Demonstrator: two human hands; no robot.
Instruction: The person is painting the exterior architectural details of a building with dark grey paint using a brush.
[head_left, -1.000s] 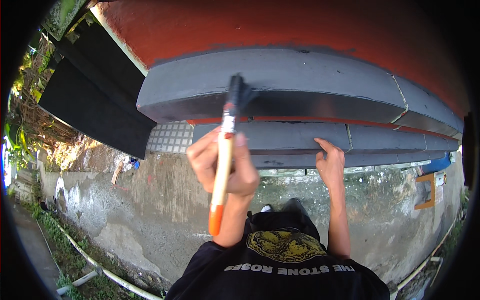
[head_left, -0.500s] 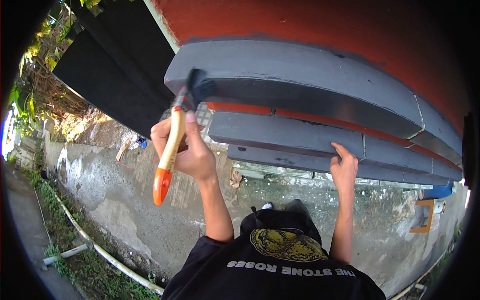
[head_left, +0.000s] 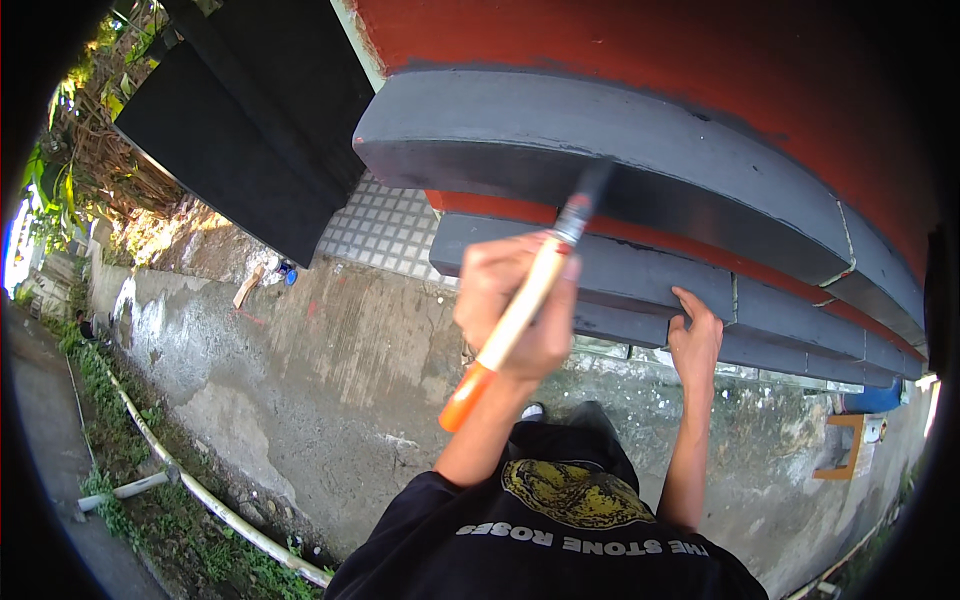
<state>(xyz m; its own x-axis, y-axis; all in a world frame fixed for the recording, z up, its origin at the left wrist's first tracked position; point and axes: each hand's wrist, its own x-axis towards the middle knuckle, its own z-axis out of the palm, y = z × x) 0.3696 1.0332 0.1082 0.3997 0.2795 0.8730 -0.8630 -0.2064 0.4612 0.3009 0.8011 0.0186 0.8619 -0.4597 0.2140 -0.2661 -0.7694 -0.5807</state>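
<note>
My left hand [head_left: 545, 340] is closed around a paintbrush [head_left: 533, 285] with a pale wooden handle and an orange end. Its dark bristles, blurred by motion, meet the front face of the upper grey ledge [head_left: 480, 120], under the red wall [head_left: 560, 40]. That front face looks darker and glossier than the ledge's top. To the right, my right hand [head_left: 697, 340] holds nothing. Its index finger is stretched out at the lower grey ledge [head_left: 640, 260], with the other fingers loosely bent.
A large black panel [head_left: 250, 130] stands at the left beside a tiled floor patch [head_left: 385, 225]. Small litter with a blue piece [head_left: 290, 277] lies near it. A white pipe [head_left: 230, 520] runs along the plants. An orange frame [head_left: 850, 450] stands at far right.
My left hand has swept the paintbrush rightward along the ledge, from its left end to nearer its middle. My right hand stays at the lower ledge.
</note>
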